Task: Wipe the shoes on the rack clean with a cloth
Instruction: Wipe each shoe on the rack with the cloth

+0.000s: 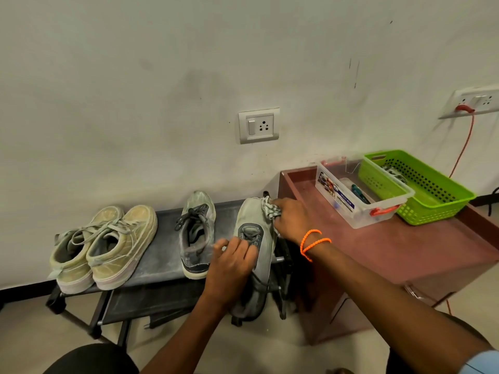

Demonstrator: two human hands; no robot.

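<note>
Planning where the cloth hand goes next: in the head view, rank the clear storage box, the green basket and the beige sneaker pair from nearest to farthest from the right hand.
1. Clear storage box: on the cabinet, just right of the right hand.
2. Green basket: farther right, behind the box.
3. Beige sneaker pair: left end of the rack, farthest.

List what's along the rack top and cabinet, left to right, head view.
Pair of beige sneakers → grey shoe standing alone → grey shoe held by the left hand → cloth in the right hand → clear storage box → green basket.
</note>
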